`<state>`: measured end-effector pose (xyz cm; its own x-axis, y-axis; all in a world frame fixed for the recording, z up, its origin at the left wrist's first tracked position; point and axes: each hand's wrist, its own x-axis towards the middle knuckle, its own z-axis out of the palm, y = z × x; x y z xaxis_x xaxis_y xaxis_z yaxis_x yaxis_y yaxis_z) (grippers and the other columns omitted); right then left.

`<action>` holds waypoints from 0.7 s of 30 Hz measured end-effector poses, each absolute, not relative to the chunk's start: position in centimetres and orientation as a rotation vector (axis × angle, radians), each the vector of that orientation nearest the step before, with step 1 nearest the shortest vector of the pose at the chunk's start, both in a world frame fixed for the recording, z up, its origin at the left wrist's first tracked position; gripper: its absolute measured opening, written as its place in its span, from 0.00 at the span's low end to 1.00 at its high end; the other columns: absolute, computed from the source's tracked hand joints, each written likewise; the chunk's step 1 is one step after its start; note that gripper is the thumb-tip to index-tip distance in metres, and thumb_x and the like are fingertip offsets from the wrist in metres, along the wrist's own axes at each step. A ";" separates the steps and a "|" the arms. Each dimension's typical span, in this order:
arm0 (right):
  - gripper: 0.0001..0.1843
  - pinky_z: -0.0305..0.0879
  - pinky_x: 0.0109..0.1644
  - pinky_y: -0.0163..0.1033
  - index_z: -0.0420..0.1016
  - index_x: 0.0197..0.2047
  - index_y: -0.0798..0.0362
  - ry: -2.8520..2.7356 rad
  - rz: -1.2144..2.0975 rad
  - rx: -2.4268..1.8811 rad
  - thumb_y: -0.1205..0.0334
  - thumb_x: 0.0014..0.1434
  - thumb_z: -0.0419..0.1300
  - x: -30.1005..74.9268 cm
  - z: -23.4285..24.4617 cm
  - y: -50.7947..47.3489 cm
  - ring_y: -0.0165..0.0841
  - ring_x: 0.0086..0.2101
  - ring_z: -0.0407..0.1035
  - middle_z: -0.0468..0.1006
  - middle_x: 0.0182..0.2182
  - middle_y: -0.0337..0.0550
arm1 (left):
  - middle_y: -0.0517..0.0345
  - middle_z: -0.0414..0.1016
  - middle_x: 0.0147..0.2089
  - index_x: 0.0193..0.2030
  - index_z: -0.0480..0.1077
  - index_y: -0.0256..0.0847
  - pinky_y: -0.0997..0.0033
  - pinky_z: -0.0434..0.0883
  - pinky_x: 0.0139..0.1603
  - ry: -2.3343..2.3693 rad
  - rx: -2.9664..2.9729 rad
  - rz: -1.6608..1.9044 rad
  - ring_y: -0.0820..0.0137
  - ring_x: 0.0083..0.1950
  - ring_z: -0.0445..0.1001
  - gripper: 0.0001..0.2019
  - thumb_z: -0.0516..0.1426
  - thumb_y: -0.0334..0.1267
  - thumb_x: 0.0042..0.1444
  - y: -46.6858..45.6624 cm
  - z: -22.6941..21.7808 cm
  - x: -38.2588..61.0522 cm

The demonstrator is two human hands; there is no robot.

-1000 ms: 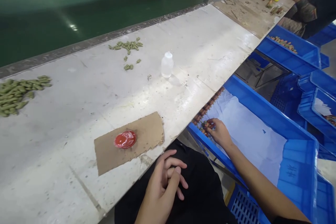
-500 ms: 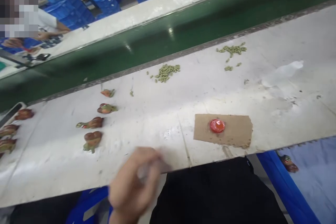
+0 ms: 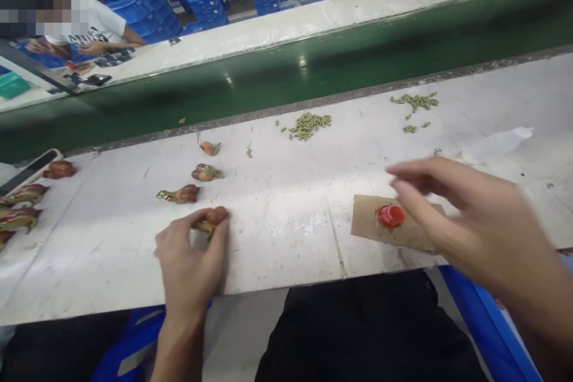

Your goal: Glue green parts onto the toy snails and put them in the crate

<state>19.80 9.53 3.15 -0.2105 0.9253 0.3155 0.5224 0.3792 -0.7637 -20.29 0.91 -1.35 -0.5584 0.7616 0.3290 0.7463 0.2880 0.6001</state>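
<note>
The long white table (image 3: 277, 239) fills most of the view, and behind it the green conveyor belt (image 3: 313, 65) runs from side to side. The person sits at the near edge of the table.

The right hand (image 3: 483, 227) is in the air above the right part of the table, blurred. Its fingers are loosely spread and nothing can be seen in it. It hangs just above a piece of cardboard (image 3: 369, 228), which lies flat near the table edge with a small red cap (image 3: 391, 215) on it.

The left hand (image 3: 190, 262) rests on the table further left. Its thumb and fingers close around a small brown and green figurine (image 3: 215, 216), which lies on the table surface and is the nearest of a loose row. Three more such figures (image 3: 181, 194) lie beyond it, each apart from the others, and several lie at the far left edge. Two little heaps of green pellets (image 3: 308, 125) lie near the belt.

The step in hand appears to be the taking of the nearest figurine from the row. The next move probably calls for a firm pinch on its rounded body, so that it lifts clear without slipping or pushing its neighbour. The free right hand would have to come closer if both hands are needed.
</note>
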 end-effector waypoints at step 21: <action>0.09 0.81 0.59 0.52 0.85 0.52 0.53 -2.492 0.532 -1.363 0.55 0.78 0.70 4.1 -0.6 27.6 0.42 0.50 0.82 0.86 0.53 0.49 | 0.64 0.82 0.37 0.40 0.63 0.48 0.75 0.65 0.28 1.260 0.732 1.334 0.77 0.25 0.66 0.25 0.76 0.49 0.62 -1.6 -0.8 -10.0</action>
<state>4.12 27.58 -0.61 -0.5306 0.8465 0.0442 0.7547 0.4955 -0.4299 -9.98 -1.61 -0.78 -0.2023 0.9500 -0.2380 -0.2913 0.1736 0.9408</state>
